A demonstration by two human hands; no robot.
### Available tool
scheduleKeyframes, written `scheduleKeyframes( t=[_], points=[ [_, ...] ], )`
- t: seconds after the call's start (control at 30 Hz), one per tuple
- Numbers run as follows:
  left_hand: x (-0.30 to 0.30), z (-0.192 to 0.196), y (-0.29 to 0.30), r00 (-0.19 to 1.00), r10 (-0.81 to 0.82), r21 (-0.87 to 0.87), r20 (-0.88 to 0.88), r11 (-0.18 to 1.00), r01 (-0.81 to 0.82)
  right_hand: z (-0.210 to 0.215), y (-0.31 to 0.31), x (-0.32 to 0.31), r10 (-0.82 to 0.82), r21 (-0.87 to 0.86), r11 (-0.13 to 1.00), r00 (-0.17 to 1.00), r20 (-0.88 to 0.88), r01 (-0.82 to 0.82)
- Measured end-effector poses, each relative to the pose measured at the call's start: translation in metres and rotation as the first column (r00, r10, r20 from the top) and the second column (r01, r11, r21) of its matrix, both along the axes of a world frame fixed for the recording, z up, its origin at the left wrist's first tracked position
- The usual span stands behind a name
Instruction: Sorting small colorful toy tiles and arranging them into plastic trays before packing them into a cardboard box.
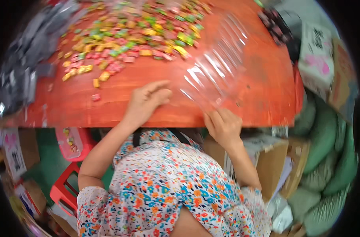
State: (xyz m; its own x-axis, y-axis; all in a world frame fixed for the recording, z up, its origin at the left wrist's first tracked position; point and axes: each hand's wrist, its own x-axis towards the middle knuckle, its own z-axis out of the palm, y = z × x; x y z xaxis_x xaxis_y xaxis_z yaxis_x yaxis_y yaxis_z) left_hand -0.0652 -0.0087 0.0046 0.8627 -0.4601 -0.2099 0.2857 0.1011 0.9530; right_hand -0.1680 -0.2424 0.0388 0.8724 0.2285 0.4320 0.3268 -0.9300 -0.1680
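My right hand (224, 125) is closed on the near end of a clear, ridged plastic tray (211, 65), which slants away to the far right over the red table. Glare and blur hide much of the tray's outline. To the left, my left hand (148, 102) hovers by the table's front edge, fingers bent but apart, with nothing visible in them. Beyond it spreads a big heap of small wrapped candies (128, 39) in yellow, green, pink and orange. One pink candy (95, 97) lies apart from the heap, left of my left hand.
Dark grey plastic packaging (24, 67) piles up on the table's left side. A black bag (275, 25) and a white carton (316, 53) stand at the far right. Below are a red stool (65, 187), a pink tray (83, 147), open cardboard boxes (270, 164) and green sacks (324, 138).
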Motion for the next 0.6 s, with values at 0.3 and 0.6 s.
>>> scheduleKeyframes(
  t=[0.3,0.6],
  points=[
    [0.060,0.018,0.068,0.828,0.073,0.360,0.555,0.877,-0.319,-0.013,0.001,-0.003,-0.055,-0.027,0.998,0.997,-0.048,0.053],
    [0.256,0.016,0.216,0.360,-0.234,0.398,0.903,0.144,-0.906,-0.039,0.036,0.005,0.239,0.172,0.958,0.970,-0.029,-0.231]
  ],
)
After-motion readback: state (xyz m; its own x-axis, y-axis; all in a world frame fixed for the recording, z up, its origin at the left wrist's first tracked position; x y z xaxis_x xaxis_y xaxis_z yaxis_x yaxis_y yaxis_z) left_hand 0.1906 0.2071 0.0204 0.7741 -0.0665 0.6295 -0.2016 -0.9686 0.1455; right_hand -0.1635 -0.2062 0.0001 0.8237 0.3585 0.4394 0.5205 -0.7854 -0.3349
